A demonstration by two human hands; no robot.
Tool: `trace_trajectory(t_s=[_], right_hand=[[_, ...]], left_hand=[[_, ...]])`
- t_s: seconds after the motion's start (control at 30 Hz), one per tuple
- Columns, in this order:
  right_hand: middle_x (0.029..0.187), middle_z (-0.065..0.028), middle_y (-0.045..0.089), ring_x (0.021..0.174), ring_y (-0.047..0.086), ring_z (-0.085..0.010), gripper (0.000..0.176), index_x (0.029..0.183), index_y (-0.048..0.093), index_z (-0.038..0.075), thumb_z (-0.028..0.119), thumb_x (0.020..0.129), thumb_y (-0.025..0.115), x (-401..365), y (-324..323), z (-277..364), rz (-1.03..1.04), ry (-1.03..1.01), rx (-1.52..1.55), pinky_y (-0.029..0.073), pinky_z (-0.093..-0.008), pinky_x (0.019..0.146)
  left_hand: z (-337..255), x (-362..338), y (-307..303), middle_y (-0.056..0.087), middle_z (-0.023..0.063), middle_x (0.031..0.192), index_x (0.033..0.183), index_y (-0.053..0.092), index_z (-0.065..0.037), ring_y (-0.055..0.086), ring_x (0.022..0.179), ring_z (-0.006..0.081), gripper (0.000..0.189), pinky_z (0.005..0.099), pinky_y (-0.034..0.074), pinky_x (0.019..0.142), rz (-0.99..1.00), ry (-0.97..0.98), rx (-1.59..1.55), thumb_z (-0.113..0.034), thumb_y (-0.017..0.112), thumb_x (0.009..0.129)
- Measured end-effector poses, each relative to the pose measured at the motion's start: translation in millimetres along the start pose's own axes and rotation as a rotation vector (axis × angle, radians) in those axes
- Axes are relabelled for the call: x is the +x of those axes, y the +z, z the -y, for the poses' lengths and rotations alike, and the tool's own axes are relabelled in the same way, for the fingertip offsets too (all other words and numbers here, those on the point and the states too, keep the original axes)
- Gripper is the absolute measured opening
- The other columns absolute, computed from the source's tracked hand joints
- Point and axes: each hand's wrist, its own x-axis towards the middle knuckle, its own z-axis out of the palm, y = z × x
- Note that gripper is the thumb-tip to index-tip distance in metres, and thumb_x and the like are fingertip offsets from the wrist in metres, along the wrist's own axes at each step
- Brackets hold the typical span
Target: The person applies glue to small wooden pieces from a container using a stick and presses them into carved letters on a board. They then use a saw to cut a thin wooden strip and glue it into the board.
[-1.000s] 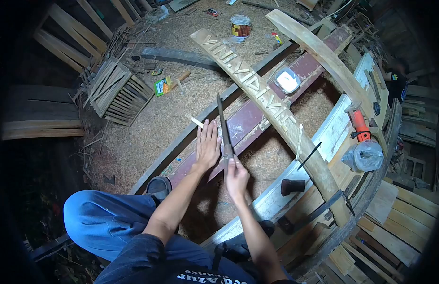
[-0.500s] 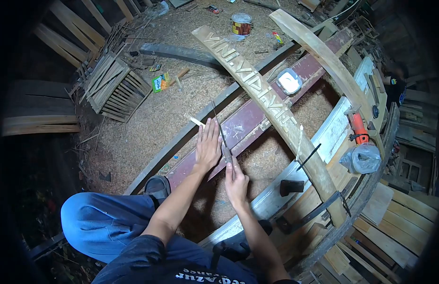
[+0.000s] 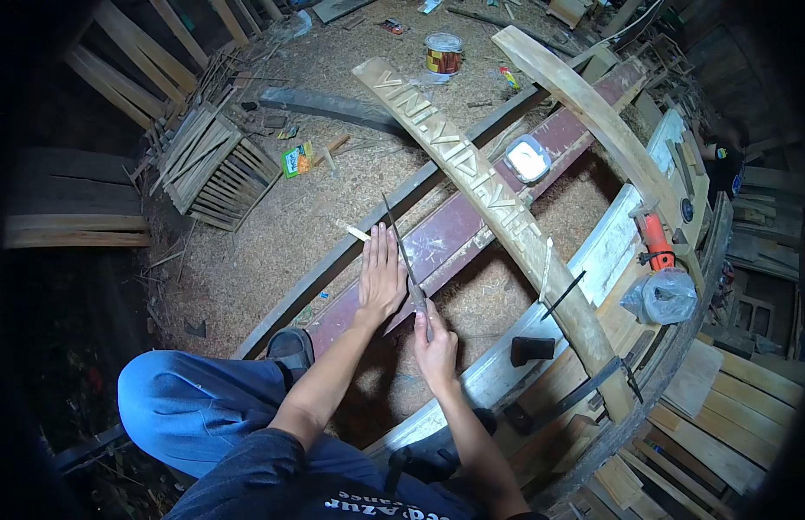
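Observation:
My left hand lies flat with fingers stretched out over the maroon board. It presses on a thin pale wood strip, whose end pokes out past the fingertips; the rest is hidden under the hand. Just right of those fingers runs a handsaw, its narrow dark blade seen nearly edge-on and pointing away from me. Its handle is gripped by my right hand. Farther right, a long pale plank crosses the board, with raised wooden letters along its face.
A plastic tub of white paste sits on the maroon board. On the right are an orange power tool, a plastic bag and a dark clamp. A slatted wooden crate and a paint can stand on the shavings-covered floor.
My right hand has drawn the saw slightly back toward me. My left hand keeps its flat place over the strip.

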Motion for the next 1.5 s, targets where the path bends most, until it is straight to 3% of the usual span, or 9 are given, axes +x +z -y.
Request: trace_trajectory(t_s=[0.23,0.43,0.47,0.57,0.77,0.9,0.97,1.1,1.5], right_hand=[[0.074,-0.0327,0.065,0.071,0.068,-0.0494,0.043,0.141,0.059,0.009,0.033,0.107,0.051,9.4,6.4,12.2,0.0,0.074,0.09,0.051,-0.0553,0.061],[0.073,-0.0311,0.066,0.069,0.068,-0.0488,0.044,0.14,0.059,0.007,0.033,0.106,0.052,-3.5,-4.7,2.5,-0.017,-0.041,0.011,0.052,-0.0557,0.06],[0.071,-0.0316,0.066,0.069,0.068,-0.0489,0.043,0.138,0.061,0.005,0.033,0.106,0.053,-0.4,-4.0,9.3,0.058,0.101,-0.046,0.052,-0.0556,0.06],[0.072,-0.032,0.066,0.069,0.068,-0.0486,0.043,0.136,0.063,0.004,0.033,0.105,0.053,-2.7,-6.9,3.2,0.077,0.09,-0.073,0.052,-0.0554,0.06],[0.072,-0.0318,0.066,0.07,0.068,-0.0484,0.044,0.135,0.063,0.003,0.032,0.104,0.056,-3.8,-19.7,1.4,0.093,0.068,-0.082,0.052,-0.0547,0.058],[0.071,-0.0311,0.065,0.07,0.069,-0.048,0.042,0.135,0.063,0.003,0.031,0.104,0.056,-7.7,-20.6,0.8,0.065,0.068,-0.045,0.052,-0.0543,0.059],[0.07,-0.031,0.065,0.069,0.069,-0.0479,0.042,0.135,0.063,0.003,0.03,0.104,0.056,-5.5,-18.7,3.4,0.071,0.065,-0.024,0.052,-0.0541,0.059],[0.071,-0.0307,0.065,0.07,0.069,-0.0478,0.041,0.138,0.061,0.006,0.03,0.105,0.054,4.3,3.7,10.1,0.039,0.105,0.018,0.052,-0.0544,0.061],[0.071,-0.0301,0.066,0.07,0.068,-0.0483,0.041,0.139,0.06,0.007,0.03,0.106,0.053,4.8,-1.3,12.3,0.076,0.112,-0.033,0.051,-0.056,0.061]], left_hand=[[-0.1,-5.1,4.4,0.024,0.0214,0.166,0.155,0.03,0.008,0.019,0.157,0.0326,0.061,0.0477,0.011,0.129,0.027,0.026,0.039,-0.019,0.04,0.101],[-0.5,-2.7,6.1,0.024,0.0223,0.166,0.154,0.03,0.009,0.021,0.156,0.0327,0.06,0.0477,0.011,0.129,0.011,0.013,0.055,-0.018,0.04,0.101],[-0.9,-2.3,7.0,0.023,0.0226,0.166,0.154,0.029,0.009,0.022,0.155,0.0331,0.061,0.0476,0.011,0.129,0.015,-0.008,0.057,-0.018,0.04,0.101],[0.6,-2.0,6.6,0.025,0.0216,0.166,0.156,0.026,0.008,0.02,0.156,0.0306,0.063,0.0469,0.01,0.129,0.011,0.002,0.046,-0.026,0.037,0.104],[-2.9,1.1,6.4,0.014,0.0238,0.169,0.159,0.022,0.005,0.011,0.158,0.0346,0.064,0.0485,0.005,0.129,0.057,-0.038,0.039,-0.026,0.037,0.105],[-12.7,2.9,16.1,0.01,0.0291,0.168,0.159,0.021,0.007,0.01,0.157,0.0402,0.066,0.0489,0.005,0.129,-0.068,-0.22,0.039,-0.024,0.039,0.104],[-10.3,5.6,16.8,0.012,0.0289,0.168,0.158,0.021,0.008,0.011,0.157,0.0397,0.067,0.0486,0.007,0.129,-0.069,-0.221,-0.133,-0.024,0.041,0.103],[-5.0,3.8,20.6,0.019,0.0263,0.167,0.158,0.022,0.008,0.013,0.157,0.0381,0.063,0.0477,0.011,0.129,-0.037,-0.127,0.155,-0.022,0.035,0.104],[-2.8,4.5,19.6,0.025,0.0236,0.165,0.156,0.026,0.009,0.013,0.157,0.0367,0.06,0.0474,0.011,0.129,-0.028,-0.107,0.092,-0.022,0.033,0.104]])
